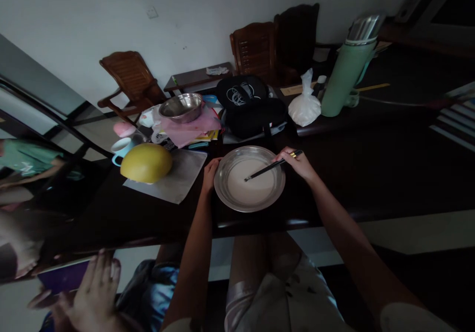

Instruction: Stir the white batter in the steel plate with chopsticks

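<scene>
A wide metal bowl (250,207) stands near the table's front edge, holding a smooth, pale, milky mixture (256,192). My left hand (211,174) is closed on the bowl's left side at the rim. In my right hand (296,162) is a pair of black chopsticks (265,169) with gold bands near the top, pinched between the fingers. Their tips slant down to the left and dip into the mixture. My right hand is above the bowl's right rim.
A yellow pomelo half (146,163) lies on a plastic sheet (182,179) beside a light blue mug (122,149). Behind stand another metal bowl (181,108), a black case (254,119), a bag of white powder (305,108) and a green thermos (345,77). Another person's hand (97,292) is at lower left.
</scene>
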The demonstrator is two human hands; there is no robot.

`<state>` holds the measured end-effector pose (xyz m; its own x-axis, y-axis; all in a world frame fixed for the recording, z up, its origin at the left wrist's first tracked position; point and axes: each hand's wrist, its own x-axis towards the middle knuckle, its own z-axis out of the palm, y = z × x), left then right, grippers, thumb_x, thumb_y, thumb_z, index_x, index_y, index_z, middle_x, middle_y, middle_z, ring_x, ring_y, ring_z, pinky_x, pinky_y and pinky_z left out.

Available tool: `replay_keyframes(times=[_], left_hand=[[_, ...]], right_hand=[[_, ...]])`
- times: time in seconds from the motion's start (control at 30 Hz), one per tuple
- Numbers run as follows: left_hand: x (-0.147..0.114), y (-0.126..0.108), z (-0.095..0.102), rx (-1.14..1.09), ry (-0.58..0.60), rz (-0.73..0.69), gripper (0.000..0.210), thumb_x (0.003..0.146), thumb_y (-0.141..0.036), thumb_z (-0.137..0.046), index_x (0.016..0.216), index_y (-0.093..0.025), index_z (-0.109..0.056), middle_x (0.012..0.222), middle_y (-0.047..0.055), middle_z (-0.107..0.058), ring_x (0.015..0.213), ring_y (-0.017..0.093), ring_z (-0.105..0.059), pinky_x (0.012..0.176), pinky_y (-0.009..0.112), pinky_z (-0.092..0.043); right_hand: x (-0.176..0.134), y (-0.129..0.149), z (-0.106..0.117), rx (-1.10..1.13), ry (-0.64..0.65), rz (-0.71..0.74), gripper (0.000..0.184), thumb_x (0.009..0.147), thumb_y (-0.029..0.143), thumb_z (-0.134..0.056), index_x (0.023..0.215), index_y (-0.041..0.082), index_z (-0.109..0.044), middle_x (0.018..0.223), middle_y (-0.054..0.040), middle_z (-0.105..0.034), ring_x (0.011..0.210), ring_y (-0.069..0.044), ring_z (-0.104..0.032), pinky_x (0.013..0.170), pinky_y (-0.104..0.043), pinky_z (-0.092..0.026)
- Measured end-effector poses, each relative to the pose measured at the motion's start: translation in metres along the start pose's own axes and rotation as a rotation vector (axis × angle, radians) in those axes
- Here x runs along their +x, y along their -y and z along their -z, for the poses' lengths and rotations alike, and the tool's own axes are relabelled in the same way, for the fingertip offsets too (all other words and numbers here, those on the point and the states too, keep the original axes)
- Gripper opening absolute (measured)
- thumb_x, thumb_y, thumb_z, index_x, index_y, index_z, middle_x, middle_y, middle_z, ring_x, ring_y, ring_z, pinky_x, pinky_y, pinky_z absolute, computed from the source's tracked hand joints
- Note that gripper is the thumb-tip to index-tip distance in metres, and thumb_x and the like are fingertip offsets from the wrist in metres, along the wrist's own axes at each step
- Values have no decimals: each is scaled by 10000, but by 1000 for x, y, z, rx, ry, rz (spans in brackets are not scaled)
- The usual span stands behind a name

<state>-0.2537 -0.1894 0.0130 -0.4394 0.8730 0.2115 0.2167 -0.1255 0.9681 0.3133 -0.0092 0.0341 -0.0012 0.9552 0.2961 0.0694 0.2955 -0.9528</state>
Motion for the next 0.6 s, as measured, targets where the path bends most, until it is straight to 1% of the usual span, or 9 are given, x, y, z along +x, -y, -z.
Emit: replay_keyframes(times=[0.03,0.1,0.17,0.3,0.37,0.4,0.47,0.53,0.6], left_hand=[[1,1,0,5,-14,16,561,904,-626,-188,1371,-489,-467,1434,-156,-469,1448,252,-256,1223,520,-195],[4,3,1,49,8,20,536,902,-640,-209,1383,-536,-421,1432,-186,-456,1445,260,-236,1188,556,-237],[5,6,3,88,47,-8,535,897,-658,-205,1388,-561,-395,1431,-208,-439,1442,253,-221,1172,557,-256],[2,3,4,77,86,-64,597,879,-681,-163,1412,-538,-391,1429,-191,-456,1445,247,-235,1218,510,-194],[0,2,2,95,97,-51,565,892,-654,-174,1391,-549,-417,1434,-220,-435,1456,250,-195,1230,506,-145],[0,1,1,104,86,-41,539,898,-643,-192,1372,-559,-435,1434,-239,-423,1462,254,-175,1233,511,-120],[-1,2,-1,98,40,-24,498,903,-625,-231,1335,-569,-471,1427,-260,-417,1470,257,-155,1238,514,-81],[-3,3,-4,75,12,-29,479,912,-594,-251,1325,-557,-491,1424,-251,-426,1472,241,-161,1247,478,-65],[-4,4,-6,51,28,-73,494,920,-559,-253,1355,-521,-484,1435,-224,-427,1471,213,-176,1252,410,-67]], right_hand=[[0,0,1,13,-41,0,412,785,639,-618,670,245,-655,719,-26,-735,756,-220,-697,780,-367,-530],[0,-2,5,49,-134,1,411,812,619,-599,641,247,-630,665,-25,-721,710,-214,-692,746,-360,-532],[-1,-2,6,77,-161,6,439,837,615,-568,612,241,-614,610,-28,-698,667,-208,-685,704,-350,-530],[-2,-1,1,33,12,2,431,806,629,-597,651,231,-652,658,-28,-716,702,-210,-690,718,-350,-531],[-2,1,-1,19,44,8,403,794,616,-623,671,234,-664,698,-24,-730,736,-211,-696,753,-354,-528],[-2,1,0,27,22,11,388,797,603,-630,675,236,-662,707,-22,-732,742,-210,-697,761,-354,-525],[-1,1,3,54,-75,16,371,815,577,-628,668,237,-645,688,-21,-728,720,-207,-696,752,-351,-520],[-1,0,7,76,-162,26,395,837,577,-600,641,235,-618,639,-24,-711,678,-206,-689,722,-348,-517],[-2,-1,7,87,-149,24,431,847,597,-569,624,230,-604,609,-29,-698,655,-205,-683,701,-346,-517]])
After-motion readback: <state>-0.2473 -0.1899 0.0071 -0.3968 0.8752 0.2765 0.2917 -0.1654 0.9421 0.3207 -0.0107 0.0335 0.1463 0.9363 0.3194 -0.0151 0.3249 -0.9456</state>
